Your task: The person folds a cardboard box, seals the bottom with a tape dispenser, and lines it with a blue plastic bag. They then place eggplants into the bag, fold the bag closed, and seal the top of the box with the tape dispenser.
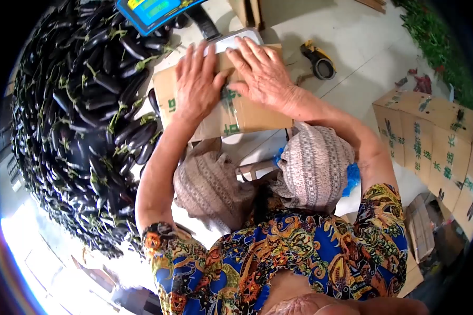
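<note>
A brown cardboard box (215,122) with green printing lies in front of my knees, a strip of clear tape shining along its top. My left hand (198,84) rests flat on the box, fingers stretched towards its far edge. Beside it, my right hand (260,73) also lies flat on the cardboard with fingers spread. Neither hand holds anything. Just beyond my fingertips shows the pale metal plate of a scale (242,39), partly covered by the box. The scale's blue-framed display (155,11) stands at the top left.
A large heap of eggplants (84,105) fills the left side, some close to the box. A yellow and black tape dispenser (319,60) lies on the floor to the right. Printed cartons (428,139) stand in a row at the right, with green peppers (439,50) piled beyond.
</note>
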Demonstrator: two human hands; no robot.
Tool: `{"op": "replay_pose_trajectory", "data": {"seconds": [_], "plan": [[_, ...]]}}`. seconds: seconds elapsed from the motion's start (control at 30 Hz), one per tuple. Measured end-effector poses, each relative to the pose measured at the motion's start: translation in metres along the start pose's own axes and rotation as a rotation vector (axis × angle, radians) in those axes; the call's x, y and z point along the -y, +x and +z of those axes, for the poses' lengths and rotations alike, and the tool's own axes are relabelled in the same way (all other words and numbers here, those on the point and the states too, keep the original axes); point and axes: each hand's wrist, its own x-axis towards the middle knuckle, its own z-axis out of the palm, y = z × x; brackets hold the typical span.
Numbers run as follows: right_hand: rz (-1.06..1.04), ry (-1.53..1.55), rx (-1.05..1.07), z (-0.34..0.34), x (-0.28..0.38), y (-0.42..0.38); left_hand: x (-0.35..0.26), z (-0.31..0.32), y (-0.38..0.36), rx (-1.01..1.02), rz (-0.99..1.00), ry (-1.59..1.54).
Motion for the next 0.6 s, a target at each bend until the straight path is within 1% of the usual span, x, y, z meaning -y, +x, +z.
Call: {"op": "replay_pose_trajectory", "data": {"seconds": [0.03, 0.07, 0.1, 0.13, 0.2, 0.23, 0.27, 0.3, 0.33, 0.37, 0.4, 0.43, 0.47, 0.53, 0.57, 0.6], "plan": [[0.0, -0.001, -0.017, -0.002, -0.006, -0.004, 0.013, 0.003, -0.008, 0.008, -0.004, 0.092], [-0.007, -0.01, -0.014, -0.002, -0.013, -0.005, 0.02, -0.016, -0.008, 0.104, -0.034, 0.094], [-0.005, 0.001, -0.013, -0.008, -0.02, -0.007, 0.036, -0.008, -0.018, 0.025, -0.081, 0.11], [0.003, 0.005, -0.004, -0.014, -0.025, -0.013, 0.037, -0.014, -0.017, 0.019, -0.065, 0.119], [0.047, 0.047, -0.049, -0.021, -0.034, -0.023, 0.03, -0.017, -0.019, 0.066, -0.121, 0.171], [0.117, 0.084, -0.09, -0.021, -0.031, -0.028, 0.034, -0.015, -0.023, 0.056, -0.11, 0.164], [0.196, 0.129, -0.133, -0.022, -0.03, -0.031, 0.047, -0.01, -0.028, 0.031, -0.113, 0.058], [0.334, 0.222, -0.081, -0.021, -0.035, -0.032, 0.061, -0.006, -0.03, -0.031, -0.078, -0.124], [0.379, 0.225, -0.029, -0.021, -0.033, -0.034, 0.063, -0.009, -0.03, -0.003, -0.089, -0.11], [0.402, 0.404, -0.067, -0.016, -0.035, -0.034, 0.061, -0.017, -0.033, 0.02, -0.169, -0.434], [0.423, 0.592, -0.116, -0.013, -0.039, -0.037, 0.071, -0.012, -0.039, -0.004, -0.224, -0.614], [0.449, 0.748, -0.064, -0.021, -0.042, -0.039, 0.07, -0.004, -0.04, -0.097, -0.344, -0.955], [0.482, 0.863, -0.091, -0.022, -0.041, -0.037, 0.07, 0.006, -0.044, -0.192, -0.474, -1.298], [0.567, 1.095, -0.158, -0.022, -0.04, -0.039, 0.081, 0.019, -0.053, -0.166, -0.568, -1.521], [0.63, 1.353, -0.177, -0.014, -0.041, -0.041, 0.091, 0.028, -0.058, -0.149, -0.551, -1.584], [0.652, 1.471, -0.156, -0.007, -0.045, -0.045, 0.095, 0.037, -0.065, -0.124, -0.534, -1.63]]}}
